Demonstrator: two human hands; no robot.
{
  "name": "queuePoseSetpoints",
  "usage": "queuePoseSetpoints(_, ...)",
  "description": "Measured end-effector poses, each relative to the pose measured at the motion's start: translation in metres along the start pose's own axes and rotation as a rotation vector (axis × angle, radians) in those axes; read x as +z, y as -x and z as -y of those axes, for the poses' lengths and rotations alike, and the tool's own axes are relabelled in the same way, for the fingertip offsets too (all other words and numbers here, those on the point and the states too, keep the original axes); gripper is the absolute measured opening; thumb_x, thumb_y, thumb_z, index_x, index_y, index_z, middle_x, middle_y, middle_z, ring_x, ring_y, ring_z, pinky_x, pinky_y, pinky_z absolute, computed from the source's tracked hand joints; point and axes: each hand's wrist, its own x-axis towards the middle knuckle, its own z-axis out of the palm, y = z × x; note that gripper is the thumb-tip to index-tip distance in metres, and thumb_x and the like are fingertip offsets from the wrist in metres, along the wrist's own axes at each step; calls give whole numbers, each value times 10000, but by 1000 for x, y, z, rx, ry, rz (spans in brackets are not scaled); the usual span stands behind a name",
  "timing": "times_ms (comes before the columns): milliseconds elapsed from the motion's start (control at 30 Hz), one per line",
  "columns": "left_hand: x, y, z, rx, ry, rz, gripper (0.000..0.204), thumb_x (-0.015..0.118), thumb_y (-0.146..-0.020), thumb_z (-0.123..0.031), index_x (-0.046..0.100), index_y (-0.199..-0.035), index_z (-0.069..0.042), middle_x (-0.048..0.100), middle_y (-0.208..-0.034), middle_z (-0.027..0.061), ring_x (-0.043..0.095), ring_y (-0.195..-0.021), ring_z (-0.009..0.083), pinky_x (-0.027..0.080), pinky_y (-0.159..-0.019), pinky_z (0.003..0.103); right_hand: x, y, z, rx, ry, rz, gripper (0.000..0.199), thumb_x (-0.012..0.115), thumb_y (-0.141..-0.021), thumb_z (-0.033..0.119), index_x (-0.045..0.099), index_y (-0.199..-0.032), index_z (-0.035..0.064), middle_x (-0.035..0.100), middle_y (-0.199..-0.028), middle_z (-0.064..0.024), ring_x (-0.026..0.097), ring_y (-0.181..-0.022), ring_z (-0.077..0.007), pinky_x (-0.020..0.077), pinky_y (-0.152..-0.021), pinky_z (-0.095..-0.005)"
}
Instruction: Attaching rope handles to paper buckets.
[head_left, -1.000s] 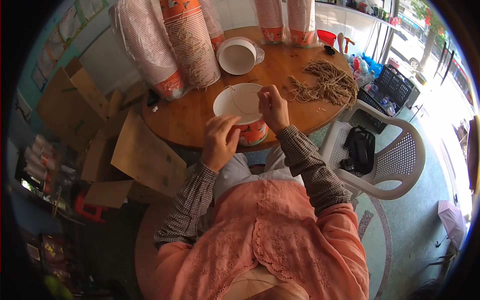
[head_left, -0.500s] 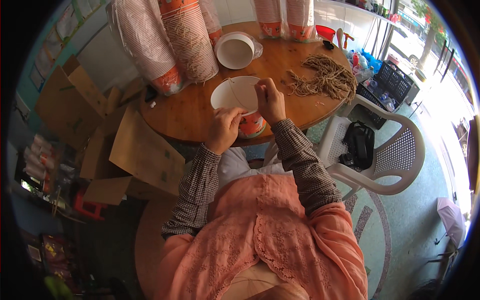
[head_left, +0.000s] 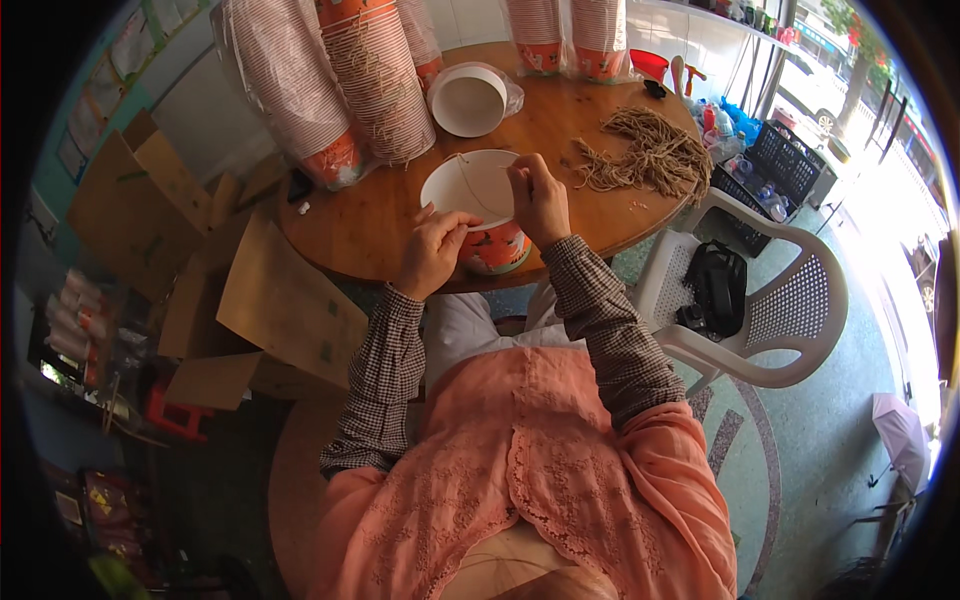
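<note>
Both hands have drawn in closer over the paper bucket (head_left: 480,205) since a second ago, when the left sat lower and farther from its rim. At the near edge of the round wooden table (head_left: 370,225), the left hand (head_left: 432,252) now curls its fingers against the bucket's near-left rim, thumb and forefinger closed on what looks like one end of a thin string (head_left: 470,192). The right hand (head_left: 538,198) pinches at the rim's right side, apparently on the other end; the grip itself is too small to read with certainty. The string runs across the bucket's white open mouth from its far-left rim toward the right hand, so its long axis lies roughly left to right between the two hands, with the right hand the nearer to its raised end. The bucket stands upright, orange-printed wall facing the person, just beyond both wrists. Right of the bucket lies a loose heap of tan cord lengths (head_left: 650,155); behind it sits a second white bucket (head_left: 468,100), and behind-left lean sleeved stacks of buckets (head_left: 330,90). A white plastic chair (head_left: 790,310) stands right of the table.
</note>
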Motion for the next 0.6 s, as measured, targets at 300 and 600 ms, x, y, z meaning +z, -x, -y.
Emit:
queuePoseSetpoints(300, -2, -13, -22, -196, 230, 124, 139, 580, -881, -76, 667, -963, -6, 690, -881, 148, 672, -846, 296, 508, -775, 343, -1, -9, -8, -110, 80, -57, 78, 542, -916, 132, 538, -934, 56, 622, -801, -178, 597, -754, -379, 481, -672, -432)
queuePoseSetpoints(600, 8, -23, -3, -183, 245, 225, 284, 538, -897, -52, 592, -1173, -9, 666, -1080, 178, 640, -1042, 282, 503, -880, 340, -17, 18, 14, 217, -623, -130, 92, 471, -995, 96, 477, -1018, 7, 605, -871, -68, 603, -806, -137, 511, -763, -274)
